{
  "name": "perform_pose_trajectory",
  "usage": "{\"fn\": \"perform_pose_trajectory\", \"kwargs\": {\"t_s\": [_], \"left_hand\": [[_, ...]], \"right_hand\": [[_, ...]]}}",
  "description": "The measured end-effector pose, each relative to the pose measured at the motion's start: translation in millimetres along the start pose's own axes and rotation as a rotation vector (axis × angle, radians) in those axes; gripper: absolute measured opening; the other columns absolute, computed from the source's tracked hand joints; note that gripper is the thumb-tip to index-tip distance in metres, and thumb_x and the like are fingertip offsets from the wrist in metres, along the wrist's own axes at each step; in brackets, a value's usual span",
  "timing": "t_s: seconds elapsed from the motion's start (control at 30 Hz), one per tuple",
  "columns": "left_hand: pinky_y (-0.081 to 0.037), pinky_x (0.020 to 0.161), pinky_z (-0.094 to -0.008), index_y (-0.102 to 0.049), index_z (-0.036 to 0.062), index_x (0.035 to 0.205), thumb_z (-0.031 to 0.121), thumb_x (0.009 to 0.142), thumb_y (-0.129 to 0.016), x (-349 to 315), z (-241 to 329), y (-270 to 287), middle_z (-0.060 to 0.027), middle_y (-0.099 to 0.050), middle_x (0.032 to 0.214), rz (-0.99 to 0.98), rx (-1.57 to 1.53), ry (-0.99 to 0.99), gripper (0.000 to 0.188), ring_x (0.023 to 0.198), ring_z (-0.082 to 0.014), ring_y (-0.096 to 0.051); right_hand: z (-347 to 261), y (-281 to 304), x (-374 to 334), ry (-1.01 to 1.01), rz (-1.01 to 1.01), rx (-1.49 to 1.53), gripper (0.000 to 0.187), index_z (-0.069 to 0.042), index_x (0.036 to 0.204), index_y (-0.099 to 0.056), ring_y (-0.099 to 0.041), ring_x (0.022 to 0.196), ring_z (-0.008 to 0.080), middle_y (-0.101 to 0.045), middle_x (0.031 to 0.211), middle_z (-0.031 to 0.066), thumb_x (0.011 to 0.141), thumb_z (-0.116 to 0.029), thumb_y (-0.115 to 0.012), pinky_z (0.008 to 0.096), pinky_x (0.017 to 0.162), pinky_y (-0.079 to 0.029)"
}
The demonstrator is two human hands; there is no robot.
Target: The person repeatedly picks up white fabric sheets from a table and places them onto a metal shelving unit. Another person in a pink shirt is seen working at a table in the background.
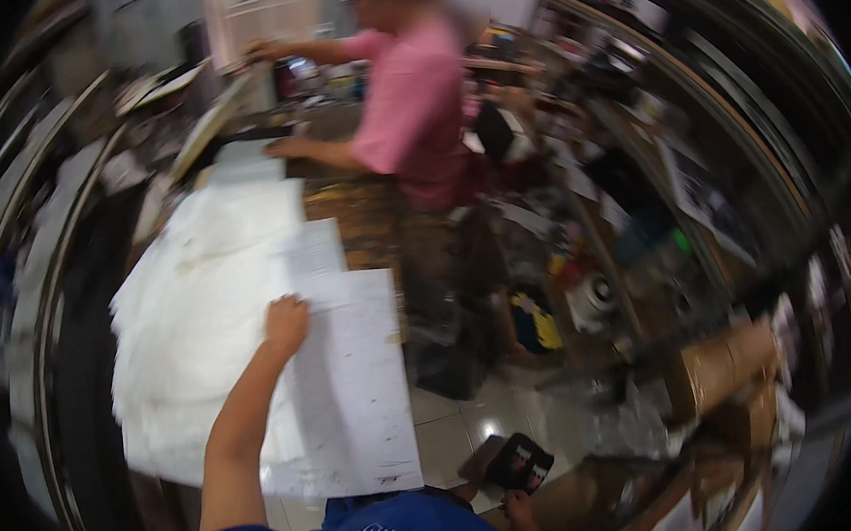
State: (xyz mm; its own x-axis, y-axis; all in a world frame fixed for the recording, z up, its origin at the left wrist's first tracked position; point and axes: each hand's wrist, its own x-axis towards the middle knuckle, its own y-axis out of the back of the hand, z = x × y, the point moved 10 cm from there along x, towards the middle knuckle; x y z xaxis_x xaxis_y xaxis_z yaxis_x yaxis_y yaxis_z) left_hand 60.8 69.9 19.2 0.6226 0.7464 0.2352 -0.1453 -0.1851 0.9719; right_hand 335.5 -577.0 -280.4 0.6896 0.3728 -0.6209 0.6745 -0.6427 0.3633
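A thick spread of thin white sheets (202, 311) covers the left of the table in front of me. My left hand (286, 322) is at its right edge, fingers curled over the edge of the top white sheet. Under and beside it lies a flat white board (361, 398) with small dark marks, a soft shadow along its left part. My right hand (518, 506) is low by the bottom edge, partly hidden and blurred. It is nearest to a black item (520, 463) with white and pink print; whether it holds this item I cannot tell.
Across the table a person in a pink top (414, 99) has one hand near the far grey sheet (246, 162). Racks (56, 202) stand on the left. At right are cluttered shelves, a cardboard box (723, 363) and clear plastic (619, 420). Tiled floor (448, 442) shows between.
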Motion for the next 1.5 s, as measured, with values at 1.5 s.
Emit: {"fn": "perform_pose_trajectory", "kwargs": {"t_s": [1.5], "left_hand": [[-0.048, 0.065, -0.0410, -0.064, 0.0031, 0.092, 0.017, 0.082, -0.060, -216, 510, -55, -0.0122, -0.063, 0.077, -0.772, -0.532, -0.719, 0.017, 0.067, -0.0290, -0.062]], "right_hand": [[138, 522, -164, -0.125, 1.607, 1.100, 0.010, -0.009, 0.089, -0.055, -0.044, 0.045, 0.0082, -0.052, 0.062, 0.0004, 0.085, -0.018, -0.056, 0.0210, 0.037, -0.033]]}}
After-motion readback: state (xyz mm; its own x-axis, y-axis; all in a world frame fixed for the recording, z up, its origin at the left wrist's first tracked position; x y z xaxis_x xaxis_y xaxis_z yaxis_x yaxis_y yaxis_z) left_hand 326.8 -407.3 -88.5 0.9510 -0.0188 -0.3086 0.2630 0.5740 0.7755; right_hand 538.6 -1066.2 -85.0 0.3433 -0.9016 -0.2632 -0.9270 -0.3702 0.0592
